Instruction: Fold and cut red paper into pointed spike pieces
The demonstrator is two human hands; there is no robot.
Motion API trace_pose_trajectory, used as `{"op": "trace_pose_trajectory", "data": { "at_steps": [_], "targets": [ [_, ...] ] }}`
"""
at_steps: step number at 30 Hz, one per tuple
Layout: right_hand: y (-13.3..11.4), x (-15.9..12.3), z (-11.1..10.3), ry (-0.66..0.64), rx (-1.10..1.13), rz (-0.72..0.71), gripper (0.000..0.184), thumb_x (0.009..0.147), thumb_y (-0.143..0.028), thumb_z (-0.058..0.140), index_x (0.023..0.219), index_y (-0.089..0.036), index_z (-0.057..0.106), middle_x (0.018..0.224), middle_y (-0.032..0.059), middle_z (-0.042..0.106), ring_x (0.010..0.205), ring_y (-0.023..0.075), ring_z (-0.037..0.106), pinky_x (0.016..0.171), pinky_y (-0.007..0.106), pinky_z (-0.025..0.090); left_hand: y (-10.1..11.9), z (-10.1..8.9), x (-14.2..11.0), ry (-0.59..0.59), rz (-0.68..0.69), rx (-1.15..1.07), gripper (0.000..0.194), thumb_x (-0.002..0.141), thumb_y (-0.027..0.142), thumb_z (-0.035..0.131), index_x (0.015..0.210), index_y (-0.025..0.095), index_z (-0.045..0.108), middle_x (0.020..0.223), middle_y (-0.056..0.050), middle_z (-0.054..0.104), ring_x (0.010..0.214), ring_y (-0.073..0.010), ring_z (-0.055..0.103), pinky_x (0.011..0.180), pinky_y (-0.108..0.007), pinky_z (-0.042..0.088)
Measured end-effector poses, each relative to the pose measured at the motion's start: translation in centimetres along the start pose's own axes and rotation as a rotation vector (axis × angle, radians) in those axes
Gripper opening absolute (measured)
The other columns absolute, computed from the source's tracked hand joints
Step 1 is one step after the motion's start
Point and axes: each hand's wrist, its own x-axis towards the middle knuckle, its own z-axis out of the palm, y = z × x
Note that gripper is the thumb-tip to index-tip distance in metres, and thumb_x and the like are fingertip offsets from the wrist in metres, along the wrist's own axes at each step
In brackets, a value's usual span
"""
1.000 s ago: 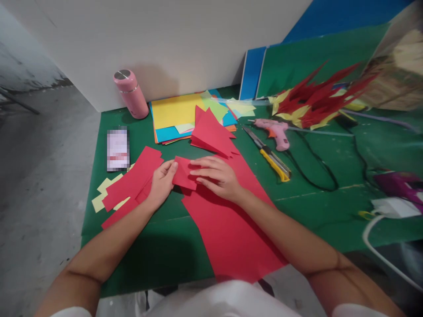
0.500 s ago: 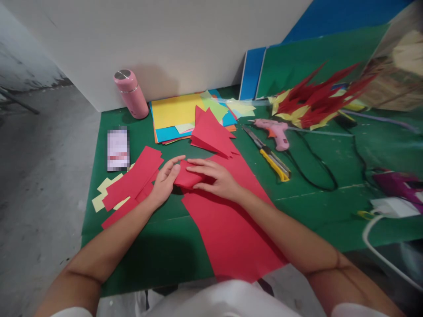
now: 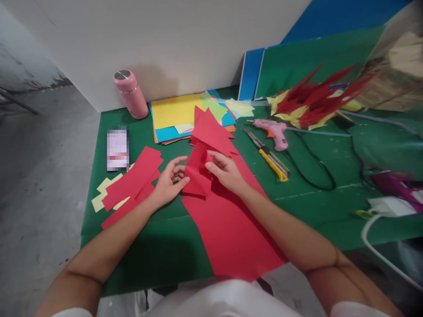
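Observation:
Between my hands is a creased piece of red paper, partly unfolded and raised above the table. My left hand grips its left edge, thumb in front and fingers behind. On the other side my right hand pinches the right edge between thumb and fingers. Below the hands lies a long red paper sheet that reaches to the table's front edge. Just beyond the held piece rest cut red paper points. Left of my left hand are red paper strips over small pale yellow pieces.
A pink bottle and a phone stand and lie at left. Coloured sheets are stacked behind. To the right are a yellow utility knife, a pink glue gun with its cord, a red-yellow paper flame and a white power strip.
The red piece was folded compactly under my hands; now it is opened and lifted. My right hand has moved slightly right, and its fingers now pinch the edge.

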Motion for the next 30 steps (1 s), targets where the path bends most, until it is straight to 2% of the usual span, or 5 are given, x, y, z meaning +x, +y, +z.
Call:
{"op": "trace_pose_trajectory", "data": {
  "at_steps": [3, 8, 15, 25, 30],
  "targets": [
    [0.4, 0.2, -0.3, 0.140, -0.060, 0.086, 0.061, 0.084, -0.068, 0.059, 0.125, -0.024, 0.062, 0.086, 0.0024, 0.068, 0.066, 0.0149, 0.059, 0.057, 0.028, 0.052, 0.1, -0.1, -0.1, -0.006, 0.028, 0.000, 0.044, 0.080, 0.036, 0.072, 0.118, 0.025, 0.054, 0.097, -0.003, 0.065, 0.076, -0.0117, 0.060, 0.069, -0.023, 0.049],
    [-0.1, 0.3, -0.5, 0.252, -0.135, 0.037, 0.057, 0.082, -0.076, 0.052, 0.093, -0.022, 0.064, 0.083, 0.0028, 0.062, 0.081, 0.0183, 0.058, 0.077, 0.032, 0.051, 0.7, -0.5, -0.4, -0.048, 0.068, 0.210, 0.022, 0.084, 0.029, 0.064, 0.105, 0.022, 0.071, 0.117, -0.009, 0.066, 0.111, -0.0206, 0.061, 0.096, -0.034, 0.049],
    [-1.4, 0.2, -0.2, 0.124, -0.071, 0.051, 0.059, 0.079, -0.077, 0.056, 0.061, -0.023, 0.039, 0.055, -0.0054, 0.038, 0.051, 0.0104, 0.038, 0.049, 0.025, 0.037, 0.7, -0.5, -0.4, 0.004, 0.047, 0.109, 0.033, 0.082, 0.034, 0.070, 0.114, 0.024, 0.071, 0.127, -0.009, 0.065, 0.114, -0.0228, 0.063, 0.093, -0.035, 0.054],
    [-1.5, 0.1, -0.6, -0.001, 0.101, 0.161, 0.048, 0.075, -0.064, 0.071, 0.063, -0.020, 0.058, 0.054, -0.0031, 0.055, 0.048, 0.0100, 0.049, 0.050, 0.025, 0.042, 0.7, -0.3, -0.1, 0.059, 0.019, -0.010, 0.038, 0.075, 0.042, 0.080, 0.104, 0.020, 0.070, 0.113, -0.010, 0.071, 0.105, -0.0220, 0.068, 0.092, -0.038, 0.057],
    [-1.5, 0.2, -0.7, 0.002, 0.180, 0.202, 0.047, 0.065, -0.064, 0.079, 0.070, -0.020, 0.064, 0.060, -0.0030, 0.058, 0.052, 0.0103, 0.050, 0.051, 0.025, 0.043, 0.9, -0.1, -0.6, 0.056, 0.135, 0.177, 0.032, 0.081, 0.043, 0.075, 0.103, 0.021, 0.068, 0.126, -0.012, 0.062, 0.112, -0.0235, 0.064, 0.090, -0.037, 0.057]
  ]
}}
